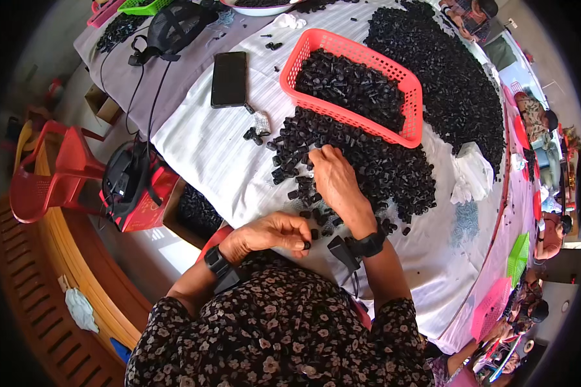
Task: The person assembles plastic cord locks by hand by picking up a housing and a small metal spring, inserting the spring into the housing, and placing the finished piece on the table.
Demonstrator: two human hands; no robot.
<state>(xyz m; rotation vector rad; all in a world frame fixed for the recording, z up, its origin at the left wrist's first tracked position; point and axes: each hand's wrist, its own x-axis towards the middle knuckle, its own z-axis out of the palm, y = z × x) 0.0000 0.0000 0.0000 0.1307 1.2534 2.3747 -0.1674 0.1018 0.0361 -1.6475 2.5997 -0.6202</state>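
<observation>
My left hand (274, 233) is closed near the table's front edge, with a small black plastic part (306, 245) pinched between thumb and fingers. My right hand (334, 175) reaches into the left side of a loose pile of black plastic parts (394, 171). Its fingers curl down among the pieces; whatever they grip is hidden beneath them. Just behind the pile stands a red perforated basket (412, 90), partly filled with similar black parts. Several loose pieces lie on the white cloth between my two hands.
A black phone (229, 79) lies left of the basket, near a crumpled foil piece (261, 122). A much larger heap of black parts (445, 84) spreads behind and right. White crumpled plastic (472, 173) sits at right. Red chair (64, 171) at left; other people along the right.
</observation>
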